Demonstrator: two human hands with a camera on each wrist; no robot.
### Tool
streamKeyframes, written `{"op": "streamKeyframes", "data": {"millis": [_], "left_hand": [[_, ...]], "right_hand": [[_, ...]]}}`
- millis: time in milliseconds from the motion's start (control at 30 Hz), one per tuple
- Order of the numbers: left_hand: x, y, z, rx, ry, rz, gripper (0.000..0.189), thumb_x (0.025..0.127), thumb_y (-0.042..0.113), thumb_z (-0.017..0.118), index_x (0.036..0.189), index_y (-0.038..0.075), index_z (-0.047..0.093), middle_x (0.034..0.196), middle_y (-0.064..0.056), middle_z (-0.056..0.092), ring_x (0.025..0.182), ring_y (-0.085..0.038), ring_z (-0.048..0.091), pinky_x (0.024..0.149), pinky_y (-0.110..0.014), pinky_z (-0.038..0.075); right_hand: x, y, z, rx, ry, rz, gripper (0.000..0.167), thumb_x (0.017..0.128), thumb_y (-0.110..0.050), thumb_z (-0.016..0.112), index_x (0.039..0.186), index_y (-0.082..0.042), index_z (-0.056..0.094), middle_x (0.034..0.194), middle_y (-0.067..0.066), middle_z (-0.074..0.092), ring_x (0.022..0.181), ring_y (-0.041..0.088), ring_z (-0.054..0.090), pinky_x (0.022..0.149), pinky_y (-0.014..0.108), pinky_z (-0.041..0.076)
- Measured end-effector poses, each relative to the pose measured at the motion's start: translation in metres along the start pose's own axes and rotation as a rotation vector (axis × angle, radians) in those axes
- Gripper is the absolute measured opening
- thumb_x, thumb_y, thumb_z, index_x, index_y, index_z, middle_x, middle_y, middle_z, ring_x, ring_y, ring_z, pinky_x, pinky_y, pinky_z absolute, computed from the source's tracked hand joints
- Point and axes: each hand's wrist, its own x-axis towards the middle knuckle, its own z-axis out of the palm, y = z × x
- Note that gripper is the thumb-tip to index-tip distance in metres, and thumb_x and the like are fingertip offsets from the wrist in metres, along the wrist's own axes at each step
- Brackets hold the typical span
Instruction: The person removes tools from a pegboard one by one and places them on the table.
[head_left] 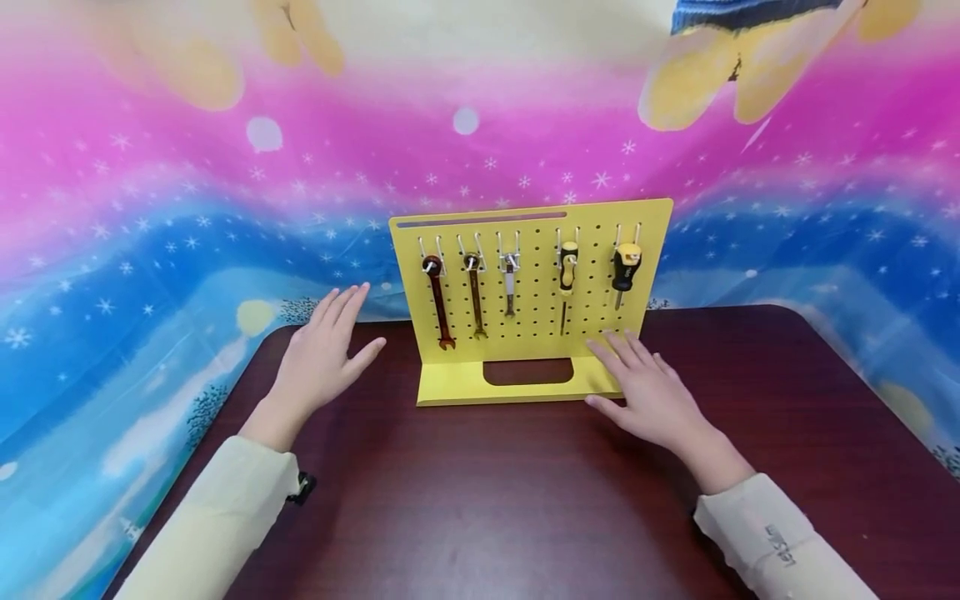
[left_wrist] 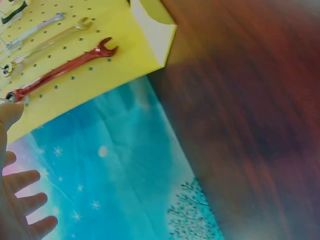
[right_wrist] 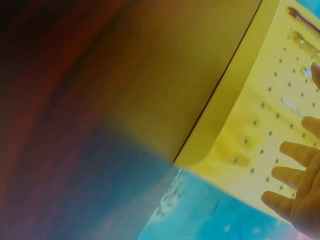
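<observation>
A yellow pegboard (head_left: 450,383) stands on the table with tools hung along its upper part. From left to right hang a red combination wrench (head_left: 439,307), a brass-toned wrench (head_left: 476,298), a small silver wrench (head_left: 510,287), a slim yellow-and-black screwdriver (head_left: 567,271) and a thicker black-and-yellow screwdriver (head_left: 626,268). My left hand (head_left: 318,350) is left of the board, fingers extended and thumb apart, holding nothing. In the left wrist view its thumb overlaps the ring end of the red wrench (left_wrist: 60,72). My right hand (head_left: 648,387), fingers spread and empty, overlaps the board's lower right corner.
White hooks (head_left: 480,242) hold the tools on the board. The dark reddish-brown table (head_left: 480,500) extends in front and to both sides. Behind it hangs a pink and blue cloth (head_left: 330,192) with snowflakes. A dark band (head_left: 302,488) shows at my left cuff.
</observation>
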Motion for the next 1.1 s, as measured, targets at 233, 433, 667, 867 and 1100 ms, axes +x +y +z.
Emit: {"op": "streamKeyframes", "data": {"millis": [233,433,667,867,1100], "left_hand": [[0.021,0.013,-0.012,-0.184,0.036,0.009,0.072,0.099,0.037,0.060,0.158,0.016,0.025,0.155,-0.016,0.041,0.143,-0.037,0.036,0.115,-0.059,0.034],[0.036,0.023,-0.016,-0.299,0.056,-0.011,0.067,0.099,0.032,0.061,0.156,0.013,0.031,0.146,-0.016,0.052,0.135,-0.037,0.046,0.115,-0.061,0.032],[0.052,0.032,-0.014,-0.383,0.086,-0.028,0.066,0.097,0.026,0.066,0.154,0.014,0.035,0.139,-0.015,0.058,0.117,-0.034,0.059,0.101,-0.056,0.046],[0.065,0.038,-0.010,-0.441,0.090,-0.026,0.060,0.096,0.020,0.066,0.150,0.010,0.040,0.137,-0.013,0.059,0.114,-0.030,0.060,0.094,-0.049,0.054],[0.076,0.044,-0.003,-0.505,0.072,-0.036,0.053,0.097,0.020,0.066,0.144,0.010,0.045,0.128,-0.011,0.061,0.120,-0.027,0.057,0.092,-0.048,0.055]], "right_hand": [[0.020,-0.030,0.007,0.101,-0.002,-0.088,0.074,0.092,-0.043,0.067,0.154,-0.016,0.037,0.155,0.015,0.041,0.144,0.040,0.036,0.103,0.063,0.044],[0.036,-0.053,0.011,0.262,-0.048,-0.112,0.066,0.095,-0.038,0.066,0.151,-0.016,0.042,0.152,0.011,0.047,0.141,0.036,0.043,0.109,0.057,0.042],[0.058,-0.072,0.025,0.475,-0.095,-0.150,0.063,0.096,-0.030,0.066,0.150,-0.007,0.043,0.152,0.012,0.048,0.143,0.033,0.041,0.118,0.051,0.034],[0.079,-0.087,0.031,0.548,-0.143,-0.140,0.062,0.098,-0.030,0.063,0.152,-0.009,0.040,0.155,0.009,0.044,0.144,0.030,0.041,0.118,0.049,0.035],[0.097,-0.102,0.036,0.597,-0.171,-0.141,0.061,0.098,-0.026,0.064,0.152,-0.010,0.039,0.154,0.009,0.045,0.137,0.036,0.049,0.114,0.049,0.041]]}}
